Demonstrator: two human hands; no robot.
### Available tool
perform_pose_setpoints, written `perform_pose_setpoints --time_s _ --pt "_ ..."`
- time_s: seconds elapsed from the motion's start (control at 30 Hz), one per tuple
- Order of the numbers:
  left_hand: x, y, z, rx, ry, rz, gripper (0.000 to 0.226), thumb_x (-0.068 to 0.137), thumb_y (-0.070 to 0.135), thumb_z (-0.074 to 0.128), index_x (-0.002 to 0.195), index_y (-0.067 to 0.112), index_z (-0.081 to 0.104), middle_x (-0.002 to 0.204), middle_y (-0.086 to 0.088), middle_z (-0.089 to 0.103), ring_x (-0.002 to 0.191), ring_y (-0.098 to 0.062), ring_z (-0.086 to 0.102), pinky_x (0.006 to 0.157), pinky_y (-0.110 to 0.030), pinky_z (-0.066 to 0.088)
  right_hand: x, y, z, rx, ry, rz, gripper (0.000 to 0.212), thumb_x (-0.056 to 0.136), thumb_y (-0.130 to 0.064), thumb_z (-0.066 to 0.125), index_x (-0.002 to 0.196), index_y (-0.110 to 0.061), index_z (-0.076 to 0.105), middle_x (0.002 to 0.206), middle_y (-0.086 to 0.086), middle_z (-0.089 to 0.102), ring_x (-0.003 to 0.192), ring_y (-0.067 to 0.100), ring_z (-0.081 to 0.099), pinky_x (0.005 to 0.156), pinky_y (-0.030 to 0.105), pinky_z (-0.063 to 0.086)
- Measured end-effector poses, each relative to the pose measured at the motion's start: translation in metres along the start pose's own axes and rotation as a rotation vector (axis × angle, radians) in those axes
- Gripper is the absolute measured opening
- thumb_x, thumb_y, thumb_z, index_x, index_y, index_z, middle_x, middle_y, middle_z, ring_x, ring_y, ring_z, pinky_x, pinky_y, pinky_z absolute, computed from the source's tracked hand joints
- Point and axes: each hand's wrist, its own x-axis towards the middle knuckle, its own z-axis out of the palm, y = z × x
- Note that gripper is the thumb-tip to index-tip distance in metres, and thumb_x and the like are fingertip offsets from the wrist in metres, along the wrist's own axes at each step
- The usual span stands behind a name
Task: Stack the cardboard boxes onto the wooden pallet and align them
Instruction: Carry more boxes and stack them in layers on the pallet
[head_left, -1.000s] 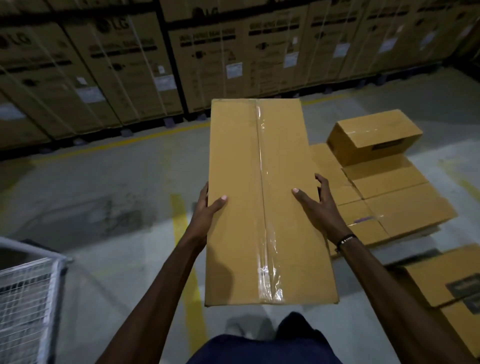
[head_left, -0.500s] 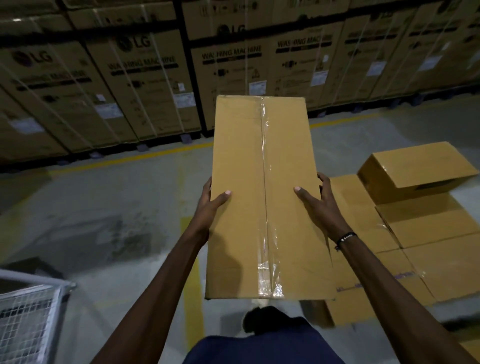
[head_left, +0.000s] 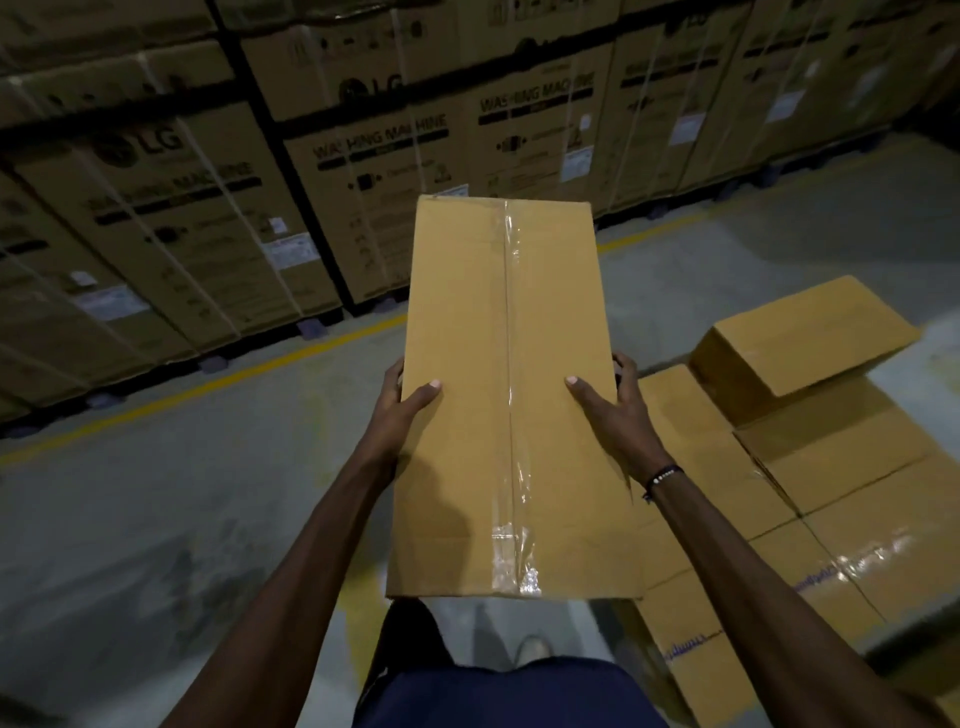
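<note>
Held box: a long cardboard box (head_left: 506, 395) with clear tape along its middle seam is in the air in front of the person, its long side pointing away from the body.
Left hand: the left hand (head_left: 402, 402) grips the left long edge of the box; the thumb lies flat on the top face and the fingers go around the side.
Right hand: the right hand (head_left: 615, 410) grips the right long edge in the same way, thumb on top, fingers curled around the side; a dark beaded bracelet (head_left: 662, 478) sits on this wrist.
Stacked boxes: a layer of cardboard boxes (head_left: 810, 525) lies low on the right, side by side and touching; what is under them I cannot tell.
Upper box: one smaller cardboard box (head_left: 800, 343) rests on top of this layer, at its far end, turned a little against the boxes below.
Background: tall washing machine cartons (head_left: 363, 171) stand in a row behind a yellow floor line (head_left: 260, 364).
Floor: grey concrete floor (head_left: 156, 519).
</note>
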Motion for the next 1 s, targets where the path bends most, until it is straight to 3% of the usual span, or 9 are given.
perform_pose_setpoints --time_s 0.1,0.2,0.27,0.37,0.47,0.63,0.87,1.0 --pt "0.059 0.006 0.000 0.034 -0.083 -0.004 0.064 0.100 0.033 0.067 0.155 0.027 0.036 0.145 -0.001 0.056 0.118 -0.017 0.064 0.080 -0.030 0.055 0.031 -0.002 0.012 0.027 0.091 0.035 0.080 0.091 -0.050 0.076 0.155 -0.035 0.031 0.133 -0.017 0.057 0.126 0.012 0.058 0.100 0.035 0.053" --pt "0.121 0.011 -0.001 0.084 -0.196 -0.005 0.065 0.100 0.032 0.067 0.156 0.029 0.035 0.144 0.000 0.055 0.118 -0.015 0.063 0.081 -0.030 0.055 0.057 -0.004 0.028 0.030 0.185 0.067 0.077 0.098 -0.041 0.072 0.159 -0.031 0.027 0.135 -0.019 0.047 0.120 0.001 0.048 0.086 0.012 0.040" --pt "0.165 0.015 0.001 0.139 -0.272 -0.006 0.067 0.099 0.035 0.069 0.157 0.029 0.035 0.145 0.000 0.056 0.119 -0.018 0.063 0.086 -0.034 0.055 0.075 -0.002 0.039 0.071 0.270 0.101 0.075 0.097 -0.045 0.073 0.157 -0.036 0.029 0.135 -0.021 0.050 0.116 -0.001 0.051 0.092 0.017 0.044" --pt "0.224 0.022 0.006 0.224 -0.377 -0.003 0.069 0.097 0.039 0.071 0.156 0.030 0.037 0.145 0.000 0.057 0.125 -0.022 0.061 0.099 -0.044 0.054 0.095 -0.001 0.055 0.134 0.378 0.159 0.072 0.093 -0.050 0.074 0.149 -0.047 0.029 0.139 -0.012 0.051 0.125 0.014 0.056 0.106 0.039 0.050" --pt "0.266 0.031 0.018 0.294 -0.492 -0.005 0.071 0.095 0.039 0.074 0.156 0.031 0.038 0.146 0.000 0.057 0.128 -0.024 0.059 0.108 -0.052 0.050 0.104 -0.002 0.065 0.181 0.501 0.208 0.073 0.093 -0.052 0.074 0.149 -0.047 0.028 0.142 -0.011 0.050 0.132 0.014 0.051 0.110 0.040 0.047" --pt "0.310 0.044 0.061 0.349 -0.698 -0.032 0.068 0.094 0.036 0.075 0.152 0.030 0.041 0.141 0.000 0.060 0.124 -0.022 0.063 0.103 -0.047 0.054 0.110 0.009 0.064 0.229 0.692 0.297 0.079 0.094 -0.051 0.073 0.157 -0.037 0.027 0.161 -0.003 0.040 0.148 0.014 0.033 0.113 0.035 0.035" --pt "0.339 0.036 0.154 0.425 -0.904 -0.095 0.065 0.096 0.031 0.074 0.150 0.026 0.038 0.140 -0.003 0.060 0.119 -0.023 0.065 0.101 -0.046 0.057 0.118 0.042 0.024 0.299 0.845 0.411 0.084 0.095 -0.050 0.071 0.160 -0.036 0.020 0.172 0.007 0.023 0.158 0.024 0.022 0.118 0.040 0.028" --pt "0.347 0.028 0.212 0.468 -0.960 -0.130 0.061 0.099 0.026 0.069 0.149 0.025 0.034 0.134 0.000 0.058 0.114 -0.020 0.065 0.087 -0.035 0.059 0.130 0.066 -0.011 0.311 0.891 0.450 0.087 0.095 -0.051 0.071 0.162 -0.035 0.017 0.173 0.009 0.020 0.159 0.026 0.021 0.121 0.045 0.029"
